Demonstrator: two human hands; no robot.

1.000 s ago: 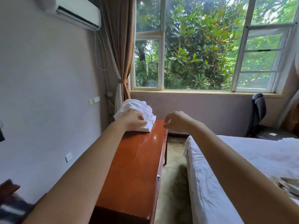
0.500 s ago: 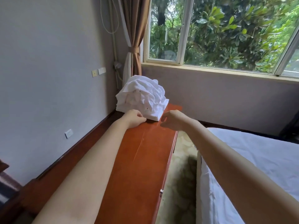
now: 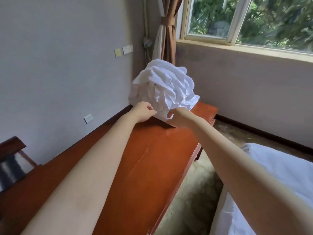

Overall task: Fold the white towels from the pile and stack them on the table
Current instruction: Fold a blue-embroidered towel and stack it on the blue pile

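Wooden table (image 3: 152, 167): left hand (image 3: 144, 111), right hand (image 3: 180, 117), fingers pinching towel pile (image 3: 162, 85) front edge.

Soft daylight coming through window (image 3: 237, 19) beyond right hand (image 3: 179, 117), lighting room evenly. Faint sheen glinting on table (image 3: 152, 163) nearer than hands. Dark shadow lying under towels (image 3: 166, 89) between left hand (image 3: 144, 111) and right. Foliage (image 3: 279, 22) outside blurring. Wide lens bending wall (image 3: 59, 65) lines at frame edges.

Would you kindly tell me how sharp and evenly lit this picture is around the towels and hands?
Head view throughout: window daylight falls on the fairly sharp towel pile; foliage outside is smeared; the table shows soft glare and a dark shadow beneath the right hand; the left hand is crisp.
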